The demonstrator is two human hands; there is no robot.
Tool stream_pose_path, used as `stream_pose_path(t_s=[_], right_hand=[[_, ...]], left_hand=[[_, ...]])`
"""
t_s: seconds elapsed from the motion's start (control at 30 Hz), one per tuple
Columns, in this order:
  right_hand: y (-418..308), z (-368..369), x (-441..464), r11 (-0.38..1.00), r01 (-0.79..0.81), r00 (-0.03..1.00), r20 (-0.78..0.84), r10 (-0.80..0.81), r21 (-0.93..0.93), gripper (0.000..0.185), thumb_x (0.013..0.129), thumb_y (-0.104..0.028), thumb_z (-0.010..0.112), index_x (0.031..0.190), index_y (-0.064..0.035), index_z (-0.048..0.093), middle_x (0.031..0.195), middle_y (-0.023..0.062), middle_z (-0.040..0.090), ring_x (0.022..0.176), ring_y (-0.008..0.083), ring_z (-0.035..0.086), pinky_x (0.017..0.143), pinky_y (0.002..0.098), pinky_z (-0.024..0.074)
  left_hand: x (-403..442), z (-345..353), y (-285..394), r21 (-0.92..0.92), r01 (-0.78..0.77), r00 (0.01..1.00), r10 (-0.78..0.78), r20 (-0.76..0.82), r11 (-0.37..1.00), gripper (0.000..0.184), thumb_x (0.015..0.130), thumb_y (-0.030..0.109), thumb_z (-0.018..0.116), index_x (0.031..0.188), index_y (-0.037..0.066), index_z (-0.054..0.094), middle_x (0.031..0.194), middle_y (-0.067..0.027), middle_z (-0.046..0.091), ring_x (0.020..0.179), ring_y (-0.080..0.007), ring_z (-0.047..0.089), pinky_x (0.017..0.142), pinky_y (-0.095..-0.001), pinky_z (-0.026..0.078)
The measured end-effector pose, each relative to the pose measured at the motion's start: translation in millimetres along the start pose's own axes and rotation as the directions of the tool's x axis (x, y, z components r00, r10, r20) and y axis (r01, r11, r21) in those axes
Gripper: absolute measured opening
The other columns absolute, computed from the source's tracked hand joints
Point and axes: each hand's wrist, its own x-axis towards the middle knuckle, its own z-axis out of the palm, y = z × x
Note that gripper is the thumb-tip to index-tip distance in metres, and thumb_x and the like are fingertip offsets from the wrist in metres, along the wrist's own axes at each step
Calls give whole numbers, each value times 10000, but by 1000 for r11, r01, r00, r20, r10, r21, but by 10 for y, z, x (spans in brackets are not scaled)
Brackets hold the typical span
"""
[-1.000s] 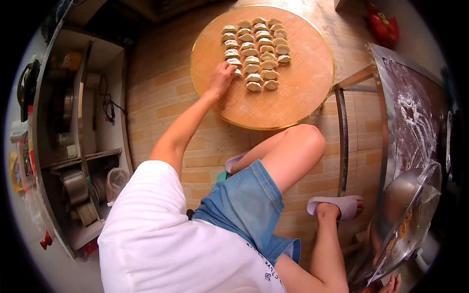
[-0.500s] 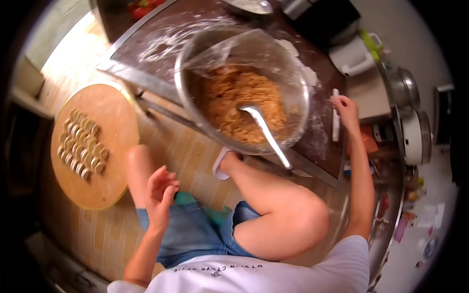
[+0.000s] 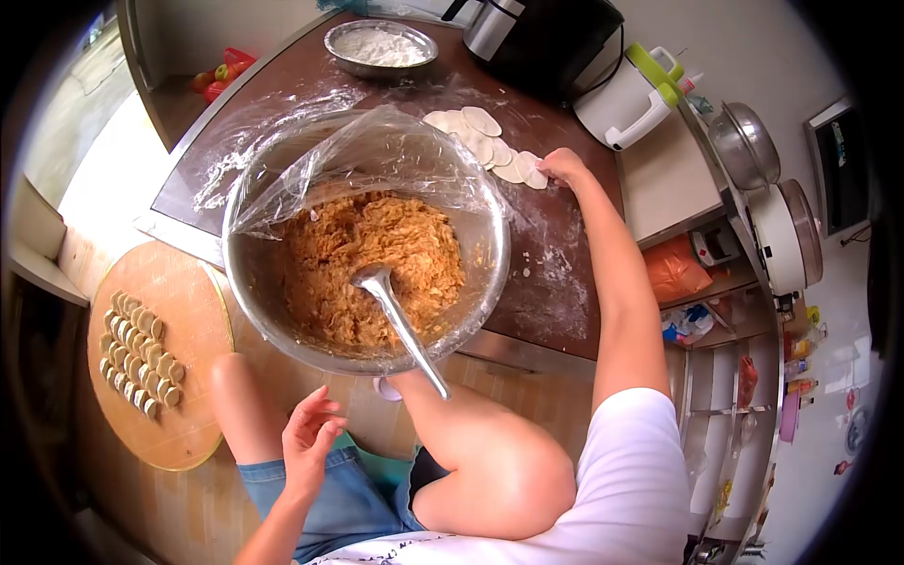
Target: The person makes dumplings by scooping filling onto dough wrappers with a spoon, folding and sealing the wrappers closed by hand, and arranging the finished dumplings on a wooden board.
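My right hand [image 3: 562, 166] reaches across the table, its fingers closed on the edge of a round dumpling wrapper [image 3: 533, 172] at the near end of an overlapping row of wrappers [image 3: 477, 135]. My left hand [image 3: 311, 435] hovers above my lap, empty, with fingers loosely bent and apart. Between my hands stands a large steel bowl [image 3: 237, 282] of orange-brown minced filling [image 3: 377, 245]. A metal spoon [image 3: 407, 325] rests in the filling, its handle over the near rim. Clear plastic film [image 3: 377, 155] covers the far part of the bowl.
At left, a round wooden board [image 3: 193, 414] bears rows of small dough pieces [image 3: 141, 353]. A bowl of flour [image 3: 381, 47] stands at the table's back, beside a black appliance [image 3: 541, 47]. A white-and-green jug-like appliance [image 3: 621, 104] is farther right. Flour dusts the brown table [image 3: 556, 301].
My right hand has left a white stick at the table's right side and moved to the wrappers. The view has shifted, showing more of the table's back. My left hand stays over my lap.
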Motion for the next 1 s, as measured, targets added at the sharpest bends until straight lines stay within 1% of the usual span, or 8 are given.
stream_pose_path(t_s=[0.17, 0.3, 0.43, 0.5, 0.53, 0.67, 0.87, 1.0], right_hand=[[-202, -125, -455, 988, -88, 996, -5, 89, 128, 239, 662, -238, 721, 712, -30, 617, 639, 40, 577, 520, 144, 493, 494, 248, 398], [26, 15, -335, 933, 148, 981, -169, -96, 328, 275, 692, -289, 714, 816, -62, 620, 737, 24, 601, 592, 126, 523, 522, 250, 417], [106, 134, -15, 997, 16, 986, -170, -4, 70, 301, 629, -298, 753, 798, -57, 691, 842, 96, 671, 759, 197, 631, 720, 321, 488], [267, 222, 245, 995, -56, 952, -296, 78, 83, 217, 654, -227, 731, 744, -35, 683, 702, 46, 627, 544, 155, 527, 448, 318, 386], [128, 135, 63, 992, -106, 970, -211, 118, 69, 329, 611, -285, 751, 837, -52, 698, 904, 117, 670, 827, 217, 631, 776, 330, 473], [78, 129, -88, 783, 150, 958, -284, 36, 604, 191, 755, -222, 671, 857, -68, 620, 744, -4, 592, 613, 101, 543, 503, 241, 423], [-1139, -484, -1451, 596, 540, 842, -392, -371, 594, 168, 840, -213, 618, 887, -55, 587, 780, -25, 569, 704, 51, 521, 619, 185, 425], [-2034, -437, -3109, 381, 872, 482, -408, -775, 307, 106, 823, -118, 628, 842, -21, 589, 765, 2, 591, 706, 78, 555, 632, 219, 450]], left_hand=[[12, -53, 26, 17, 18, 999, -19, 30, 1000, 423, 839, 55, 574, 1242, 29, 451, 1061, -57, 538, 884, -114, 554, 780, -241, 450], [36, 119, 81, 2, -27, 974, 26, 224, 1000, 420, 843, 64, 574, 1241, 23, 449, 1066, -56, 539, 901, -115, 549, 807, -242, 438], [-35, 292, 180, -11, -74, 946, 74, 316, 997, 417, 845, 93, 591, 1229, 10, 451, 1058, -68, 548, 879, -126, 562, 774, -245, 450], [-109, 284, 248, -11, -84, 949, 84, 303, 996, 403, 846, 89, 585, 1221, 14, 458, 1052, -68, 551, 883, -128, 565, 775, -246, 454], [-149, 235, 245, -15, -74, 958, 75, 277, 997, 399, 847, 87, 583, 1219, 15, 460, 1049, -67, 552, 882, -129, 566, 775, -247, 456], [-260, 136, 223, -59, 2, 965, 14, 262, 998, 388, 854, 69, 564, 1224, 19, 461, 1088, -71, 546, 909, -132, 564, 799, -254, 448], [-295, 353, 792, -259, 122, 770, 74, 634, 958, 494, 897, 289, 499, 1254, -41, 406, 1209, -184, 504, 1015, -252, 562, 885, -339, 440], [-149, 796, 1383, -598, 378, 780, 105, 617, 707, 772, 888, 575, 269, 1366, -27, 202, 1412, -232, 214, 1300, -348, 260, 1045, -393, 298]])
